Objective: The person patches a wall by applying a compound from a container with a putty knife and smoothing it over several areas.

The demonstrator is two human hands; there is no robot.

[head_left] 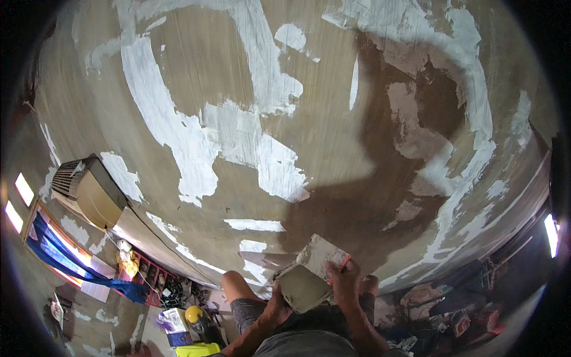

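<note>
In front of my body my left hand (pixel 277 308) grips the edge of a grey, flat, roughly square plate (pixel 303 290) with a smooth face. My right hand (pixel 345 278) is closed on a wide, flat scraper (pixel 320 253) whose pale blade is smeared with filler, and a bit of orange-red shows by its fingers. The scraper's blade overlaps or touches the upper edge of the grey plate. Beyond both tools rises a brown-grey wall (pixel 333 143) with white filler patches (pixel 279 169) in bands. A dark shadow covers the wall's right part.
An air conditioner (pixel 98 193) juts out at the left, above a window with a blue curtain (pixel 59 253). Lower left are a yellow-and-black object (pixel 199 321), a bright yellow box (pixel 197 350) and a white-purple package (pixel 174 324). Assorted clutter (pixel 452 315) lies at the lower right.
</note>
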